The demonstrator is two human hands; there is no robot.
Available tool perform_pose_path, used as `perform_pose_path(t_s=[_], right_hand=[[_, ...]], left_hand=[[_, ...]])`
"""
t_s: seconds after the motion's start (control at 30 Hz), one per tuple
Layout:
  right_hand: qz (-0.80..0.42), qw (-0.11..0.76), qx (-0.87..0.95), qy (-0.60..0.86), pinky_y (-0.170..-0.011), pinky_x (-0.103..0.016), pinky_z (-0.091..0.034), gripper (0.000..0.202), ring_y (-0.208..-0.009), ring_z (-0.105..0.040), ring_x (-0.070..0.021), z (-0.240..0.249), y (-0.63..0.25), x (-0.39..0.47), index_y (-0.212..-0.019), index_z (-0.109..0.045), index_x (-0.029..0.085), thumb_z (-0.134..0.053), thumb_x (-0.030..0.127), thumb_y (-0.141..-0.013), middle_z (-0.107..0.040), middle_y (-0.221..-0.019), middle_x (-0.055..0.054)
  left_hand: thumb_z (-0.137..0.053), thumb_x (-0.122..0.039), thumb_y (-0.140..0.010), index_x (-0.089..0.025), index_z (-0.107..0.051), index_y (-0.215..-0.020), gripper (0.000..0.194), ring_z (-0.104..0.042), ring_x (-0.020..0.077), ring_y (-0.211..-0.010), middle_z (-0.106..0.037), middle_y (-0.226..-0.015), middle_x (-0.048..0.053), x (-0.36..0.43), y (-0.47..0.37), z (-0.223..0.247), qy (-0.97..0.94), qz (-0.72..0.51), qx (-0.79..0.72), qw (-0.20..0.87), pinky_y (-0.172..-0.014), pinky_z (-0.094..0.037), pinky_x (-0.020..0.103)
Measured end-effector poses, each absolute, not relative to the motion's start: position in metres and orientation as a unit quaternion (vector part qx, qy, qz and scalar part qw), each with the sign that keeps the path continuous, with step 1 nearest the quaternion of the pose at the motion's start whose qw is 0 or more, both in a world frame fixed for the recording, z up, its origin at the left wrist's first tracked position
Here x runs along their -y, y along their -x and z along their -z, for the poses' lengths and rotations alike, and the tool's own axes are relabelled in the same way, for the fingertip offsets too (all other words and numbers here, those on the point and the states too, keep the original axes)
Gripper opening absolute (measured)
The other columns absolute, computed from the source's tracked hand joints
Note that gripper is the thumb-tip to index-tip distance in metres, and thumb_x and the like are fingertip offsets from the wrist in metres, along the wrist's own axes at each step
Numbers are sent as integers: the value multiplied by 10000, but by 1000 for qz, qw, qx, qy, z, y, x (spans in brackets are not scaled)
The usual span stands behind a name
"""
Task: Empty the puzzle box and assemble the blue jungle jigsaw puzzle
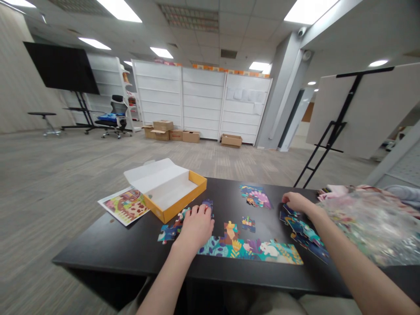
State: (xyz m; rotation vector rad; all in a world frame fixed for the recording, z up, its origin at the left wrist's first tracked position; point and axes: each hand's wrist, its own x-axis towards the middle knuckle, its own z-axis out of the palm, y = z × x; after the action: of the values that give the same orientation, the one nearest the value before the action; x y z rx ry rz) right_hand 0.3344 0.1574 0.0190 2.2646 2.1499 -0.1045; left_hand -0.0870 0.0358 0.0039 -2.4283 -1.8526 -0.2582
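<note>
My left hand (pixel 197 222) lies palm down over loose jigsaw pieces (pixel 169 233), its fingers slightly apart and resting on them. At the right, my right hand (pixel 298 202) is curled at the far end of a heap of jigsaw pieces (pixel 306 234); whatever its fingertips hold is hidden. Between the hands, a joined puzzle strip (pixel 249 249) with a white rabbit and flowers runs along the near side. An orange-and-brown piece (pixel 231 231) adjoins its upper edge. Just above the strip sits a small joined bit (pixel 248 223). Farther back lies a joined section with a pink shape (pixel 257 197).
An open yellow box (pixel 185 199) with a white interior stands at the table's back left, beside a printed picture sheet (pixel 126 205). Clear plastic bags (pixel 370 223) crowd the right side. Beyond the black table (pixel 131 245) are cartons (pixel 164 131) and an easel-like stand (pixel 328 131).
</note>
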Motion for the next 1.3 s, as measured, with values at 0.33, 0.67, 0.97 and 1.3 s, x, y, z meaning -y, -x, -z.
perform_pose_path(t_s=[0.33,0.67,0.97,1.3], right_hand=[[54,-146,-793,-589,-743,-309,-484,354,-846,-686,-246,-15,-242,-154,-994,-751,202,-547,475,-895,-761,-918,-93],[51,-151,-832,-532,-763,-314,-491,240,-877,-680,-241,5,-226,-146,-986,-707,194,-625,372,-848,-741,-1015,-91],[54,-177,-832,-523,-758,-313,-480,209,-849,-671,-230,4,-227,-140,-863,-671,202,-636,407,-845,-745,-930,-72],[69,-195,-816,-540,-689,-289,-478,240,-728,-644,-195,-4,-237,-138,-764,-662,214,-670,454,-776,-731,-797,-40]], left_hand=[[-438,-294,-965,-156,-594,-1266,366,-548,328,-1165,-600,-1316,137,-35,87,-7,793,81,603,38,-970,-451,494],[-445,-308,-970,-175,-580,-1292,373,-537,320,-1197,-584,-1353,127,-38,89,-4,792,72,605,38,-993,-430,480],[-431,-292,-972,-173,-582,-1280,364,-535,322,-1200,-588,-1356,125,-39,85,-4,787,68,611,44,-993,-435,477],[-427,-295,-970,-174,-582,-1285,372,-531,316,-1199,-588,-1356,124,-37,85,-1,788,81,609,50,-1003,-423,471]])
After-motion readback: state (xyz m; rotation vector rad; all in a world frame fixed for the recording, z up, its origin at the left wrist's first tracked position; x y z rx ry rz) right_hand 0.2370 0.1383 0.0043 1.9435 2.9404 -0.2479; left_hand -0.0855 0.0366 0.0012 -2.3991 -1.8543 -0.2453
